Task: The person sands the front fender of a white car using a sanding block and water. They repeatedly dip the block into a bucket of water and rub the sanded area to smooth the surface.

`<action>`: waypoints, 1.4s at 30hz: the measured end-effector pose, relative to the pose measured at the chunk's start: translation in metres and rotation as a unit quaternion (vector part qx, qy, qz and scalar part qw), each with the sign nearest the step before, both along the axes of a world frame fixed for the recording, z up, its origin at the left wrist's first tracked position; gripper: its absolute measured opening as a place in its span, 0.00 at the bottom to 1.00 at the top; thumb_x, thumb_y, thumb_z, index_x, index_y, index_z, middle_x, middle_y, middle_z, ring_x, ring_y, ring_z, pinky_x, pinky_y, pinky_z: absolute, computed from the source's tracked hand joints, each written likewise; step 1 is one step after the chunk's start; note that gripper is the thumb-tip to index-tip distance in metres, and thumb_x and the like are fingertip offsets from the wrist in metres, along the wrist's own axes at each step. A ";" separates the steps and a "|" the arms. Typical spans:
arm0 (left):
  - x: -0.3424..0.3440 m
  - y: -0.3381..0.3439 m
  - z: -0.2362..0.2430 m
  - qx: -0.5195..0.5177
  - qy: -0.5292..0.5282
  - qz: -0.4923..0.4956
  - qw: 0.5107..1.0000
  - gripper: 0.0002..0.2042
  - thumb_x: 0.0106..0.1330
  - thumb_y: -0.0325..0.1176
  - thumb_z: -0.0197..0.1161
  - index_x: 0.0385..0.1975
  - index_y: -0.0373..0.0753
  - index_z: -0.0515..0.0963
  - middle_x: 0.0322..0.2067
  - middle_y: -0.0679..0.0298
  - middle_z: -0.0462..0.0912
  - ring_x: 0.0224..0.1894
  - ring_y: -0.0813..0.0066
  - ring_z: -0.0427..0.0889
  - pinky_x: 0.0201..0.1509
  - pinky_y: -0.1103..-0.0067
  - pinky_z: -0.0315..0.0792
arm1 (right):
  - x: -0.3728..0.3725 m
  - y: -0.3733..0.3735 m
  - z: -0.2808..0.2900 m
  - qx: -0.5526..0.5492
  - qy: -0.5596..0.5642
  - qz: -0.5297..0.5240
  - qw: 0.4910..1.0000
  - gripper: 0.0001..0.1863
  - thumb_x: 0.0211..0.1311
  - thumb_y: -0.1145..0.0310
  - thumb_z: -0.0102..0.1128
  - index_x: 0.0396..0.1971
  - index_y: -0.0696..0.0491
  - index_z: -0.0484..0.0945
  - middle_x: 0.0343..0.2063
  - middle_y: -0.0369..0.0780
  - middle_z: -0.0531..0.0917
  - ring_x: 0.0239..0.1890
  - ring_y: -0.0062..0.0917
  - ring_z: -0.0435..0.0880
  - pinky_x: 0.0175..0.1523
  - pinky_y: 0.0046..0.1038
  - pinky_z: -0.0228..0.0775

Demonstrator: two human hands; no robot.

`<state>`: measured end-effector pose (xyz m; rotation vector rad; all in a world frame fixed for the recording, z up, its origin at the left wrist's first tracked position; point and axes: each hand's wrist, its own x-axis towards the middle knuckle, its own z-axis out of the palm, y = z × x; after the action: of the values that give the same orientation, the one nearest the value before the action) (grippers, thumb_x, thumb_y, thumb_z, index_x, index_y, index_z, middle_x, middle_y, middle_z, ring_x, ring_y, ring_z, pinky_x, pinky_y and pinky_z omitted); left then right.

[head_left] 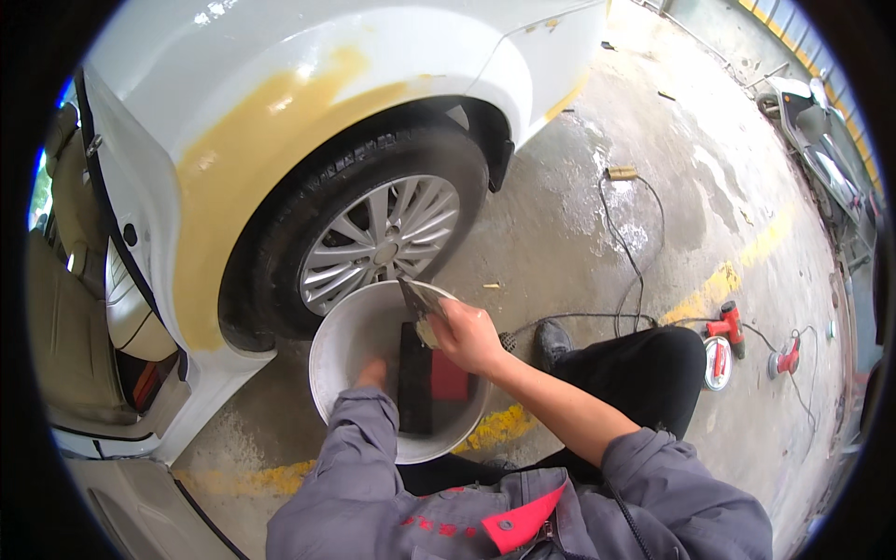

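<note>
A white bucket (pixel 322 364) stands between my knees, close to the car's wheel. My left hand (pixel 371 373) reaches down into it, and its fingers cannot be made out. Over the bucket's right rim, my right hand (pixel 459 338) is closed round a dark flat pointed piece (pixel 422 299) with a pale yellowish part by the fingers; its exact kind is unclear. Inside the bucket, below that hand, lie a long black flat piece (pixel 415 392) and a red block-like piece (pixel 449 378) side by side.
A white car fender (pixel 252 121) with yellowish filler curves over the wheel (pixel 385 247). The car door (pixel 121 504) is open at left. On the floor at right are cables, a red heat-gun-like tool (pixel 730 327), a round can (pixel 717 364) and a red sander (pixel 786 359).
</note>
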<state>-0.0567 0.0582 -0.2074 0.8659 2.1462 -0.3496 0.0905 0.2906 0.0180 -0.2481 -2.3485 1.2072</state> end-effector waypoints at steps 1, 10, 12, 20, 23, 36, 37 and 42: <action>0.003 -0.003 0.000 0.000 -0.001 0.001 1.000 0.19 0.64 0.31 0.62 0.55 0.40 0.85 0.55 0.46 0.87 0.60 0.44 0.84 0.64 0.58 0.78 | 0.000 0.000 -0.002 0.008 0.000 0.001 1.000 0.10 0.69 0.69 0.64 0.44 0.59 0.78 0.33 0.53 0.85 0.37 0.54 0.85 0.40 0.49 0.78; 0.030 -0.007 -0.013 0.012 -0.010 0.004 1.000 0.19 0.65 0.32 0.62 0.55 0.40 0.85 0.55 0.47 0.87 0.59 0.44 0.84 0.63 0.58 0.78 | 0.000 0.000 -0.001 0.011 0.029 -0.007 0.999 0.09 0.68 0.70 0.65 0.40 0.58 0.76 0.30 0.53 0.83 0.34 0.55 0.85 0.37 0.48 0.77; 0.033 -0.004 -0.017 0.017 -0.011 -0.001 1.000 0.19 0.65 0.32 0.62 0.55 0.40 0.85 0.55 0.47 0.87 0.59 0.44 0.84 0.63 0.58 0.78 | -0.003 0.001 -0.002 0.007 0.042 -0.013 0.999 0.09 0.67 0.70 0.66 0.37 0.58 0.75 0.28 0.54 0.82 0.32 0.56 0.83 0.35 0.48 0.75; 0.042 -0.002 -0.027 0.025 -0.010 -0.006 1.000 0.18 0.66 0.32 0.61 0.55 0.40 0.85 0.55 0.47 0.87 0.59 0.44 0.85 0.63 0.58 0.79 | -0.004 0.002 -0.002 -0.007 0.027 -0.008 1.000 0.10 0.66 0.72 0.67 0.35 0.59 0.74 0.26 0.52 0.80 0.28 0.53 0.82 0.32 0.45 0.72; 0.049 -0.003 -0.031 0.024 -0.010 0.003 1.000 0.18 0.66 0.32 0.61 0.55 0.40 0.85 0.55 0.47 0.87 0.59 0.44 0.85 0.62 0.58 0.79 | -0.002 -0.002 -0.006 -0.012 0.047 -0.004 0.999 0.10 0.66 0.72 0.66 0.33 0.58 0.73 0.25 0.51 0.79 0.27 0.53 0.80 0.31 0.44 0.71; 0.044 0.015 -0.048 0.035 -0.008 -0.010 0.999 0.18 0.67 0.32 0.61 0.55 0.40 0.85 0.54 0.48 0.87 0.58 0.44 0.85 0.62 0.58 0.79 | -0.003 0.002 -0.007 -0.017 0.032 -0.005 0.999 0.08 0.65 0.74 0.65 0.34 0.58 0.73 0.27 0.52 0.81 0.31 0.56 0.81 0.34 0.45 0.72; 0.045 0.016 -0.048 0.037 -0.010 -0.011 0.999 0.18 0.67 0.32 0.61 0.55 0.40 0.85 0.54 0.48 0.87 0.58 0.44 0.85 0.62 0.58 0.79 | -0.003 0.002 -0.006 -0.017 0.031 -0.002 0.999 0.08 0.66 0.74 0.65 0.35 0.58 0.74 0.28 0.52 0.81 0.31 0.56 0.81 0.34 0.45 0.73; 0.034 0.030 -0.050 0.044 -0.002 -0.021 0.999 0.17 0.67 0.32 0.60 0.55 0.41 0.85 0.54 0.48 0.87 0.58 0.44 0.85 0.61 0.58 0.79 | -0.005 0.005 -0.007 -0.005 0.024 0.002 1.000 0.07 0.67 0.73 0.65 0.37 0.59 0.76 0.29 0.53 0.82 0.33 0.56 0.82 0.35 0.46 0.74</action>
<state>-0.0226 0.0878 -0.2578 0.9612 2.1546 -0.2763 0.0854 0.2959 0.0113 -0.2154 -2.3041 1.2138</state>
